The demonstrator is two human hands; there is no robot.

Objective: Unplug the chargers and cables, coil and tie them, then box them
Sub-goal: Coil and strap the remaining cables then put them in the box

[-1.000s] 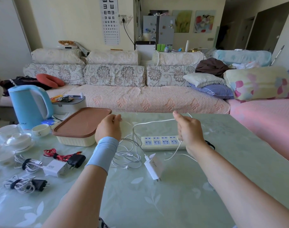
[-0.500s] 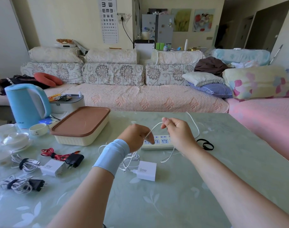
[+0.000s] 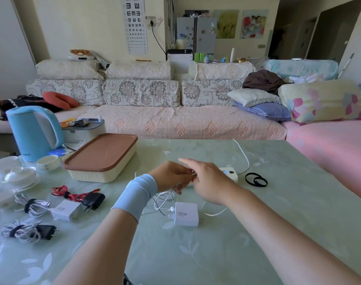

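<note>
My left hand (image 3: 171, 177) and my right hand (image 3: 206, 181) meet above the table, and both hold the white cable (image 3: 165, 199) between them. Loops of that cable hang down to a white 120W charger (image 3: 186, 214) lying on the table. The white power strip (image 3: 230, 174) is mostly hidden behind my right hand. Three tied bundles lie at the left: a white 90W charger (image 3: 65, 209) with its cable, a red cable with a black plug (image 3: 93, 199), and a white cable with a black plug (image 3: 45, 231).
A cream box with a brown lid (image 3: 101, 156) stands left of centre. Black ties (image 3: 255, 179) lie right of the power strip. A blue kettle (image 3: 34, 132), cups and saucers (image 3: 21, 175) crowd the far left. A sofa runs behind the table.
My hands have come together from apart, gathering the white cable into loops. The 120W charger has dropped from tilted to lying flat near the table's middle.
</note>
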